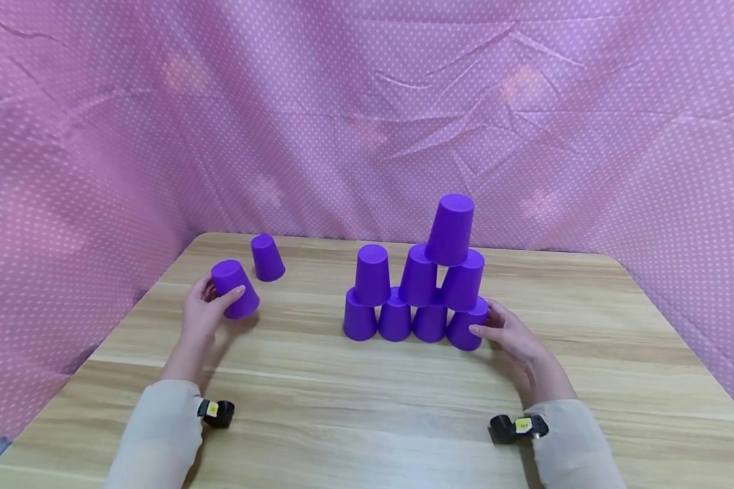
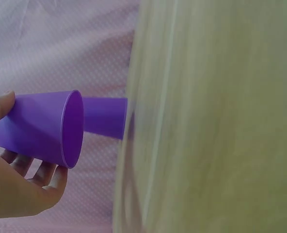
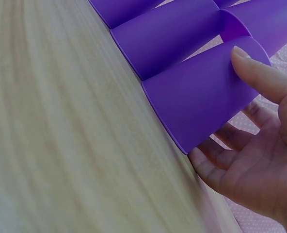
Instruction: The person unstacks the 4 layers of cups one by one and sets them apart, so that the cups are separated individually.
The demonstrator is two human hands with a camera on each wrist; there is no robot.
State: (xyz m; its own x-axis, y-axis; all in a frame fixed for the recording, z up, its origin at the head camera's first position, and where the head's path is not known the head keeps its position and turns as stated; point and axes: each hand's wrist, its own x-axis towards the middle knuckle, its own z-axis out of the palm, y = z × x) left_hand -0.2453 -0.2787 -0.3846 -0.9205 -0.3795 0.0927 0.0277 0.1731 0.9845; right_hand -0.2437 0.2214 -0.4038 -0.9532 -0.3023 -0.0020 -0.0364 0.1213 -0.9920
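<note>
My left hand (image 1: 203, 309) holds an upside-down purple cup (image 1: 235, 290), thumb on its near side and fingers round the back. In the left wrist view that cup's open rim is lifted off the table. Another upside-down cup (image 1: 268, 258) stands just behind it. To the right rises a pyramid of purple cups: several along the bottom, three in the middle row and one top cup (image 1: 450, 229) at the right. My right hand (image 1: 516, 339) grips the rightmost bottom cup (image 3: 201, 92), thumb in front and fingers behind, its rim on the table.
The wooden table (image 1: 318, 414) ends at a far edge beyond the cups. Pink dotted cloth (image 1: 318, 136) hangs behind it and along both sides. A black wrist camera (image 1: 217, 413) is strapped on each sleeve.
</note>
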